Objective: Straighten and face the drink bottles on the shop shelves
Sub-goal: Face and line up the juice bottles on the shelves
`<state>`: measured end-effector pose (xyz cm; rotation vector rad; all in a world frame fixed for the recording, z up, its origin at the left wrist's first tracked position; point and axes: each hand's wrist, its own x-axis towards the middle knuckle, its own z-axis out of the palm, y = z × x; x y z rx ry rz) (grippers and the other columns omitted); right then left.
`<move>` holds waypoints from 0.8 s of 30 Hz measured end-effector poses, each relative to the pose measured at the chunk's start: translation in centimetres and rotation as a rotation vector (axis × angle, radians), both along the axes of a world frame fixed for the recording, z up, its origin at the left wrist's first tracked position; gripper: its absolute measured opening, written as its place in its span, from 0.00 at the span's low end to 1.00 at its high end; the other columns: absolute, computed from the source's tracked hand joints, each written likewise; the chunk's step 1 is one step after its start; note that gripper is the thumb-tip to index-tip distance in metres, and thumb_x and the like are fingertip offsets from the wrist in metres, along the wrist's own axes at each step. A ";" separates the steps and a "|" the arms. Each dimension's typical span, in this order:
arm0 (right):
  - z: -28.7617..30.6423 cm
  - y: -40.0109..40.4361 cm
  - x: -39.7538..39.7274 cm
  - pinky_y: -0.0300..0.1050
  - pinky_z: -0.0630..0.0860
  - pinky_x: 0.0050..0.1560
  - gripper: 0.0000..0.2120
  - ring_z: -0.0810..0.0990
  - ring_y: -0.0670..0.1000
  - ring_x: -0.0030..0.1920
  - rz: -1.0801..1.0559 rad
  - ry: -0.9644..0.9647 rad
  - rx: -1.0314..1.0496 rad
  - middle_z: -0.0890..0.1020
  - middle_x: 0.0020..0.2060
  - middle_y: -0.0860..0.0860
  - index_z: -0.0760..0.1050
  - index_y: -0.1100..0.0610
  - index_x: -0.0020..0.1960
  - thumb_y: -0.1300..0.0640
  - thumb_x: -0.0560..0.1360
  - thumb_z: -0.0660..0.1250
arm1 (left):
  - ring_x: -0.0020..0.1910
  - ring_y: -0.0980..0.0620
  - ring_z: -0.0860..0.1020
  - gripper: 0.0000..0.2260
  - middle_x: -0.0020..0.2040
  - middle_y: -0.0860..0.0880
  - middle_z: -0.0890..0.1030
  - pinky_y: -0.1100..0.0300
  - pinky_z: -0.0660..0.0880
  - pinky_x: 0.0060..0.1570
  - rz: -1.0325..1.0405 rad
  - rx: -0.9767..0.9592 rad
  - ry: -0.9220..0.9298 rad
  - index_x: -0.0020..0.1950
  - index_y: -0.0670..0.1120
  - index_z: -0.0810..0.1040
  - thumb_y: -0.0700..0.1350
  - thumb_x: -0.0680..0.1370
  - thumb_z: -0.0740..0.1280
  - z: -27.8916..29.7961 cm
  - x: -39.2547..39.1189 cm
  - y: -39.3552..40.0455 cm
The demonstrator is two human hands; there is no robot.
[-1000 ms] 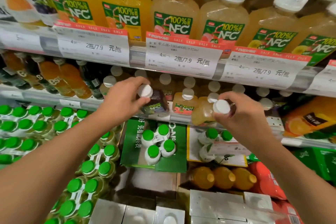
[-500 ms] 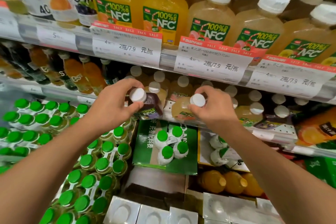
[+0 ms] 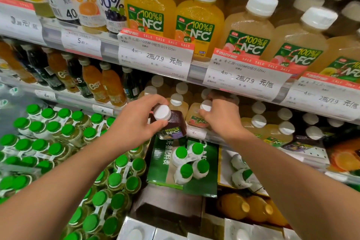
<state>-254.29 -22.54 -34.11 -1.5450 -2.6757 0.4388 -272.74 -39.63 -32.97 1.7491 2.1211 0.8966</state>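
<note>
Two hands are at work on the middle shelf (image 3: 196,132), each on its own bottle. The left hand (image 3: 134,122) has its fingers (image 3: 155,101) curled round the white cap and neck of a dark purple juice bottle (image 3: 171,124), which leans forward over the shelf's front edge, its NFC label facing out and down. The right hand (image 3: 222,118) pinches the cap of a pale peach bottle (image 3: 196,117) just beside it, at the front of its row. Compared with a second ago, the right hand has travelled leftward along the shelf with its bottle, from well apart to close beside the purple one, while the left hand has kept its grip on the purple bottle throughout. That suggests the peach bottle is being brought into its lane next to the purple one, so this gap at the shelf front is nearly closed. What probably remains is to stand the purple bottle upright and turn both labels square to the aisle. Behind them, more white-capped bottles (image 3: 259,120) fill the same shelf, and price tags (image 3: 155,56) hang from the shelf above.
</note>
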 end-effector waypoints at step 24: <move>-1.1 -0.9 4.6 0.44 0.77 0.52 0.17 0.77 0.38 0.44 0.121 0.294 -0.112 0.77 0.47 0.40 0.76 0.47 0.64 0.53 0.76 0.69 | 0.51 0.52 0.79 0.18 0.53 0.56 0.80 0.48 0.78 0.53 -0.009 -0.059 -0.017 0.60 0.55 0.75 0.50 0.73 0.77 -1.6 2.0 2.7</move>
